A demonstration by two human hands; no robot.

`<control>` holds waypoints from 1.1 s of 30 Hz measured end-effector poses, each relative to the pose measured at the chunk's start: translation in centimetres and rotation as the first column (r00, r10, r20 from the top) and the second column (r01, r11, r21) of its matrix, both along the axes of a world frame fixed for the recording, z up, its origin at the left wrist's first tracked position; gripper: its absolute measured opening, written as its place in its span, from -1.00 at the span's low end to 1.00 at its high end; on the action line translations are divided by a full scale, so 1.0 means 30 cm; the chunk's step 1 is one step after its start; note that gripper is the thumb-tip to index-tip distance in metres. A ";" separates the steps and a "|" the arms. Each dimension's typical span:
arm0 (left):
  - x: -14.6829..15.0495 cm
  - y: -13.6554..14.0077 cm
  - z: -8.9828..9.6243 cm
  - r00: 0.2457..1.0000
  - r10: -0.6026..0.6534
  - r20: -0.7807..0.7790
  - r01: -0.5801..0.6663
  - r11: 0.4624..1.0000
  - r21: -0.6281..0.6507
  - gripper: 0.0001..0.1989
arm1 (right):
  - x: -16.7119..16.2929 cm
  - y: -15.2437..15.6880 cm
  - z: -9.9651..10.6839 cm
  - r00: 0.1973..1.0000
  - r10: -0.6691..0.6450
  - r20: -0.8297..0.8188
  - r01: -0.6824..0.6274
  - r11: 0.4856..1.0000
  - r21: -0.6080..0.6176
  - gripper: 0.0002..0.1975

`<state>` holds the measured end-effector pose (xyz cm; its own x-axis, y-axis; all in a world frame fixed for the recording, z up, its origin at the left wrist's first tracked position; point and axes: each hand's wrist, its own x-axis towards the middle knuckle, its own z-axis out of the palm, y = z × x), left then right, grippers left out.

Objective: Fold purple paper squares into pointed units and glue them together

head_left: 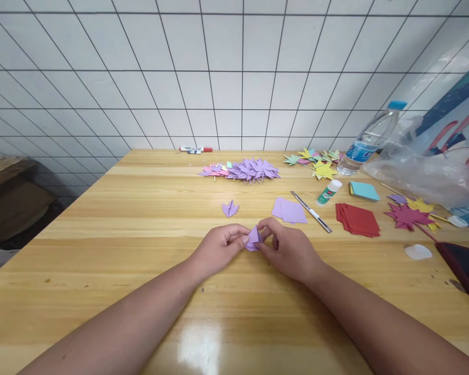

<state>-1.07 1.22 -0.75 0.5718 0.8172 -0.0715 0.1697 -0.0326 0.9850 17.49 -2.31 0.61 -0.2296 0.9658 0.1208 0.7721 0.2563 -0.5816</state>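
Between my two hands is a small folded piece of purple paper (253, 239), with a pointed flap standing up. My left hand (223, 245) pinches its left side between thumb and fingers. On the other side, my right hand (289, 247) grips the right edge with thumb and forefinger. Just beyond my left hand lies a finished-looking purple folded leaf shape (230, 209). Flat purple paper squares (289, 210) rest past my right hand, with a utility knife (311, 212) slanting alongside them.
Purple paper leaves (254, 170) are heaped near the tiled wall, left of more coloured leaves (323, 170). To the right are a glue stick (329, 192), red paper squares (357, 220), blue paper (364, 190), a water bottle (369, 143) and a white cap (418, 252). Markers (196, 149) lie at the back.
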 end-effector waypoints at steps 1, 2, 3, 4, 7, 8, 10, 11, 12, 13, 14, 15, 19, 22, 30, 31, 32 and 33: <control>-0.001 0.001 -0.002 1.000 -0.007 0.014 0.007 1.000 -0.005 -0.74 | 0.000 -0.001 0.000 1.000 -0.003 0.020 0.003 1.000 0.006 -0.72; -0.002 0.002 -0.003 1.000 -0.015 0.026 0.015 1.000 -0.010 -0.74 | 0.001 -0.002 0.000 0.999 -0.004 0.040 0.003 1.000 0.011 -0.73; -0.002 0.003 -0.005 0.999 -0.022 0.034 0.022 1.000 -0.014 -0.75 | 0.001 -0.003 0.000 0.998 -0.001 0.060 0.000 1.000 0.012 -0.73; -0.003 0.003 -0.006 0.999 -0.027 0.036 0.027 1.000 -0.014 -0.75 | 0.000 -0.004 0.000 0.997 0.002 0.077 -0.003 1.000 0.013 -0.73; -0.005 0.001 -0.010 0.999 -0.030 0.022 0.030 0.999 0.010 -0.74 | -0.001 -0.004 -0.003 0.993 0.004 0.119 -0.007 1.000 0.025 -0.73; -0.005 0.000 -0.010 0.999 -0.033 0.010 0.033 0.999 0.024 -0.74 | -0.001 -0.004 -0.004 0.992 -0.002 0.129 -0.002 0.999 0.033 -0.72; -0.005 -0.001 -0.010 0.999 -0.039 -0.023 0.040 0.998 0.053 -0.74 | 0.000 -0.004 -0.009 0.989 -0.016 0.146 0.009 0.999 0.051 -0.70; -0.005 -0.001 -0.009 0.998 -0.040 -0.040 0.042 0.997 0.064 -0.74 | 0.002 -0.004 -0.011 0.988 -0.020 0.150 0.011 0.998 0.059 -0.69; -0.004 -0.001 -0.008 0.998 -0.036 -0.051 0.040 0.996 0.074 -0.75 | 0.003 -0.003 -0.014 0.988 -0.021 0.151 0.012 0.998 0.067 -0.68; -0.004 -0.001 -0.007 0.998 -0.033 -0.056 0.038 0.996 0.079 -0.75 | 0.004 -0.003 -0.015 0.988 -0.018 0.151 0.007 0.997 0.073 -0.66; -0.003 -0.001 -0.005 0.998 -0.026 -0.056 0.030 0.996 0.079 -0.76 | 0.006 -0.003 -0.016 0.988 -0.013 0.152 0.001 0.997 0.079 -0.65; -0.002 -0.002 -0.003 0.999 -0.014 -0.052 0.018 0.997 0.077 -0.76 | 0.007 -0.002 -0.017 0.988 -0.009 0.157 -0.004 0.997 0.083 -0.63; 0.000 -0.005 0.002 0.998 0.047 -0.042 -0.044 0.997 0.064 -0.74 | 0.011 0.003 -0.017 0.986 -0.028 0.166 0.016 0.997 0.070 -0.58; -0.001 -0.007 0.002 0.995 0.070 -0.065 -0.066 0.995 0.073 -0.70 | 0.014 0.009 -0.017 0.998 -0.060 0.036 0.060 0.998 0.020 -0.60; -0.006 -0.003 -0.007 0.988 0.091 -0.123 -0.078 0.991 0.110 -0.71 | 0.007 0.016 0.010 0.871 -0.079 -0.485 -0.024 0.979 -0.202 -0.60; -0.007 -0.004 -0.005 0.988 0.089 -0.126 -0.075 0.991 0.111 -0.70 | 0.006 0.017 0.011 0.860 -0.086 -0.503 -0.037 0.972 -0.231 -0.60; -0.008 -0.005 -0.001 0.988 0.085 -0.127 -0.071 0.991 0.110 -0.68 | 0.005 0.019 0.010 0.857 -0.091 -0.506 -0.045 0.967 -0.251 -0.62; -0.009 -0.007 0.003 0.989 0.081 -0.125 -0.068 0.992 0.108 -0.65 | 0.004 0.020 0.008 0.860 -0.090 -0.502 -0.051 0.964 -0.261 -0.66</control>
<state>-1.34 1.00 -0.67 0.5007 0.8640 -0.0534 0.3004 -0.1156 0.9468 17.62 -1.71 0.84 -0.1858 0.9819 -0.0373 0.3562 0.0319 -0.9339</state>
